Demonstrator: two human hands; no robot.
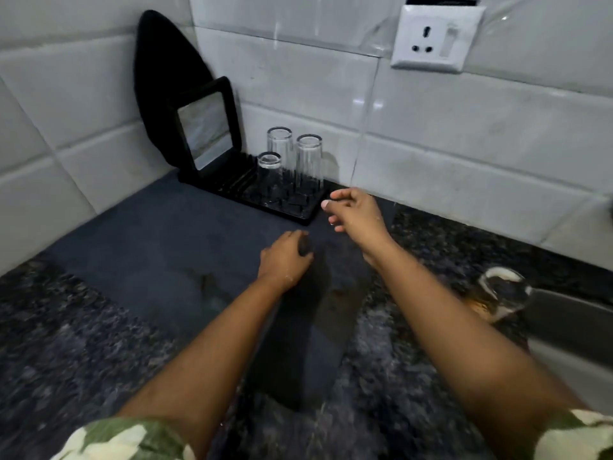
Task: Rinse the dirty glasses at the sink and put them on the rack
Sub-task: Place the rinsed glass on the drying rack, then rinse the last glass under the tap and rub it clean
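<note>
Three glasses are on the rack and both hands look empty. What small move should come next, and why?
Probably the right hand should swing back to the glass by the sink edge. Three glasses stand upside down on the rack, both hands are empty, and that glass shows brownish residue.

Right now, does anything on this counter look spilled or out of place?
Yes. One glass lies tipped on its side at the sink's edge, with brownish residue beside it. The three glasses on the black rack stand neatly upside down. Both hands are empty.
</note>
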